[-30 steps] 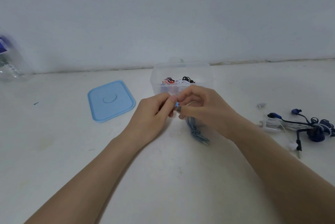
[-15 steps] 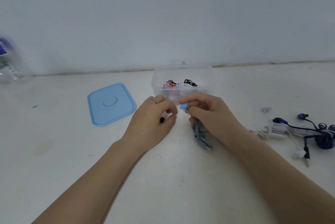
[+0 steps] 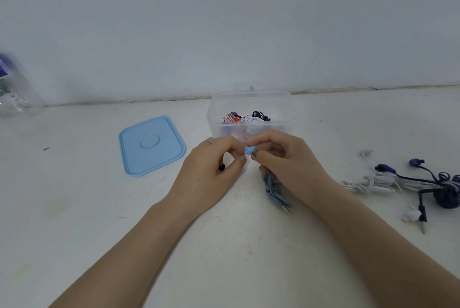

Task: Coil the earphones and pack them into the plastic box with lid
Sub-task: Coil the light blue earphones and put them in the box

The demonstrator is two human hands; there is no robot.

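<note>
**White tabletop, box open, blue earphones in hand**

A white table (image 3: 74, 208) runs back to a pale wall. On it stands the clear plastic box (image 3: 214, 118), open, with red, white and black coiled earphones (image 3: 245, 118) inside. Its blue lid (image 3: 151, 145) lies flat to the left, apart from the box.

Just in front of the box, 2 hands meet. The left hand (image 3: 211, 170) has its fingers curled, the fingertips pinching at a light-blue earbud (image 3: 249, 150); a small black piece shows under its fingers. The right hand (image 3: 286, 163) pinches the same blue earphones, whose cable bundle (image 3: 275, 189) hangs from its palm down to the table.

To the right lie white earphones (image 3: 373, 183) and dark blue earphones (image 3: 445, 193), tangled together. A clear bottle (image 3: 15, 93) stands at the far left.
</note>
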